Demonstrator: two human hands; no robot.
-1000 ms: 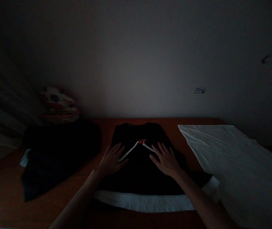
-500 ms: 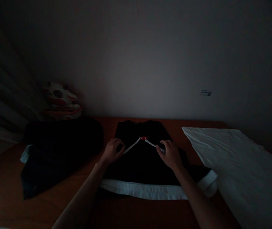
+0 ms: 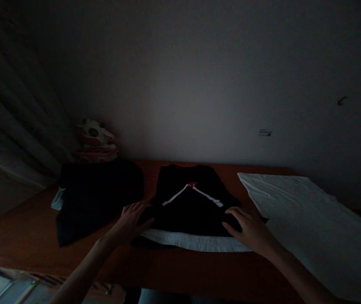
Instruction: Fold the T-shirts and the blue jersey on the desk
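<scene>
A black long-sleeved top (image 3: 187, 217) lies spread on the brown table, with a white band (image 3: 199, 242) along its lower edge. Two white strips slant down and apart from a small red label (image 3: 192, 185) on its chest. At the top's left side is my left hand (image 3: 133, 219), thumb and fingers apart around the dark cloth. My right hand (image 3: 247, 226) mirrors it at the right side, fingers also spread and touching the fabric. Darkness hides the sleeve folds beneath both hands.
Dark folded cloth (image 3: 99, 202) lies to the left, a white cloth (image 3: 310, 211) to the right. A cow-like toy (image 3: 95, 134) sits on a stack at the back left, near a curtain (image 3: 12, 126). Behind the brown table (image 3: 180, 274) rises a wall.
Both hands have left the white strips and moved outward and nearer to me, to the top's sides. The right sleeve's white cuff no longer shows. The view has shifted, too.
</scene>
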